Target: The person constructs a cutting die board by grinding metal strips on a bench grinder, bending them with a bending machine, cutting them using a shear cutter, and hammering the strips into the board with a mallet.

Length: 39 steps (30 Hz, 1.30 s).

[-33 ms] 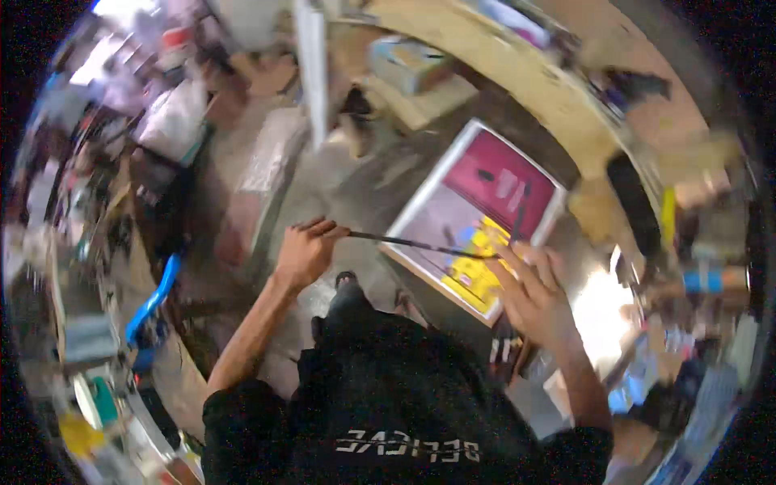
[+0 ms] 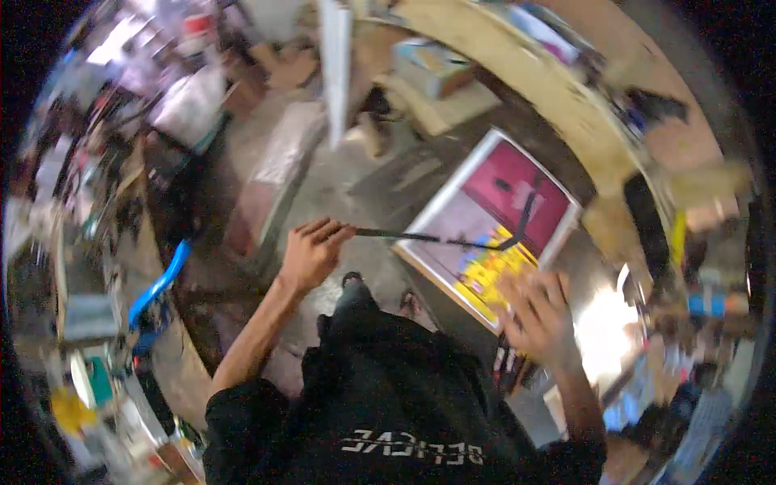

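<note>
My left hand is closed round one end of a thin dark strip. From there the strip runs to the right over a white-edged framed picture, then bends sharply away from me across its magenta part. I cannot make out what kind of strip it is. My right hand is over the near right edge of the picture, below the bend. Its fingers are apart and slightly curled, blurred, with a gap between them and the strip.
A yellowish curved-looking bench runs along the far right. A box sits on a pale board beyond the picture. A white upright post stands ahead. Cluttered goods and a bright blue curved object lie to the left.
My right hand has come away from the strip and moved nearer to me. The strip's far part has swung. My left hand keeps its hold; the whole view has shifted slightly.
</note>
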{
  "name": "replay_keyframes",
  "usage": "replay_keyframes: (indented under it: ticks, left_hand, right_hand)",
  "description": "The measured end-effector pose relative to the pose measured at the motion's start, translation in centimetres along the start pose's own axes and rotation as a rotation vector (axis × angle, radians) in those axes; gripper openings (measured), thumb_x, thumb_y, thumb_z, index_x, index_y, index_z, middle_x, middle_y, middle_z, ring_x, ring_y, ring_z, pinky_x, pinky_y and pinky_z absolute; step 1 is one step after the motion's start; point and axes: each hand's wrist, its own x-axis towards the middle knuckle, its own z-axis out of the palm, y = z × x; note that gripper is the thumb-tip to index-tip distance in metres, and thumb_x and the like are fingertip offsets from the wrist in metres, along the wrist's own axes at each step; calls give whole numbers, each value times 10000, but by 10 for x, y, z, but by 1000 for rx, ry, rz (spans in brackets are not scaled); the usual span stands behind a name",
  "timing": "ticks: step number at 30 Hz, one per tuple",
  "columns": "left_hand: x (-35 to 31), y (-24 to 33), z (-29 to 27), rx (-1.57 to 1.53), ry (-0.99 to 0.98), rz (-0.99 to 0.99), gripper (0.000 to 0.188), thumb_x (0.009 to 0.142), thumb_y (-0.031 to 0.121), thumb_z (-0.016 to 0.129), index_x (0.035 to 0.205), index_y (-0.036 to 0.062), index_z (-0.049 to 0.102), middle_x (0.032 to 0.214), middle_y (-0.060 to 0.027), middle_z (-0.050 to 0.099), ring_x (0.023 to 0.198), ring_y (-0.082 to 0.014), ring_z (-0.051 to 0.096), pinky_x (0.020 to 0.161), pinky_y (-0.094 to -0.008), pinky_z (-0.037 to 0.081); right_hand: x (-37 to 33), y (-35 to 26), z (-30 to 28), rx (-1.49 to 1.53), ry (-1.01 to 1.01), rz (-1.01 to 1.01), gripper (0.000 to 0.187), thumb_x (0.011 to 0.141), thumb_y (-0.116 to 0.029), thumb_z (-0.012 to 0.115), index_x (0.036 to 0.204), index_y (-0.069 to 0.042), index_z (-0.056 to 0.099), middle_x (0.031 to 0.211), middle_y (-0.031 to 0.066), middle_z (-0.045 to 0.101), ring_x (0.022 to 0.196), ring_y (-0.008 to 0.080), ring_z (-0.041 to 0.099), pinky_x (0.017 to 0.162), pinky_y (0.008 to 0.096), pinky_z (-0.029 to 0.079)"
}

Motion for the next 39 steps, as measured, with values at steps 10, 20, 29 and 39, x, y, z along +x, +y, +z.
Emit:
replay_keyframes:
  ticks: [10, 20, 29, 39]
  left_hand:
    - [-129, -31, -100, 394, 641, -180, 335, 739, 30, 688, 1071, 56, 728, 972, -57, 705, 741, -140, 640, 586, -245, 447]
    - [-355, -193, -184, 762, 1032, -552, 363, 744, 160, 822, 1077, 54, 722, 1095, -80, 670, 972, -232, 608, 848, -377, 490]
    - [-517, -262, -223, 892, 1157, -984, 546, 694, 235, 860, 1155, 24, 658, 1153, -89, 630, 1055, -245, 566, 928, -376, 411]
    - [-586, -304, -217, 701, 908, -1033, 299, 767, 139, 684, 1054, 56, 692, 973, -39, 690, 871, -182, 628, 828, -369, 479]
  right_hand:
    - [204, -182, 123, 1980, -52, 650, 627, 966, -317, 595, 1444, 20, 368, 1331, 272, 541, 1200, 381, 577, 992, 459, 487]
    - [405, -424, 164, 2157, -395, 407, 528, 1035, -206, 445, 1475, 24, 267, 1359, 340, 474, 1176, 435, 576, 947, 478, 551]
    - [513, -623, 195, 2025, -722, 290, 556, 1024, -201, 462, 1478, 34, 243, 1351, 365, 465, 1182, 472, 556, 963, 542, 519]
    - [542, -736, 284, 1800, -1090, 127, 631, 1001, -328, 514, 1475, 35, 310, 1421, 333, 418, 1286, 436, 477, 1099, 503, 385]
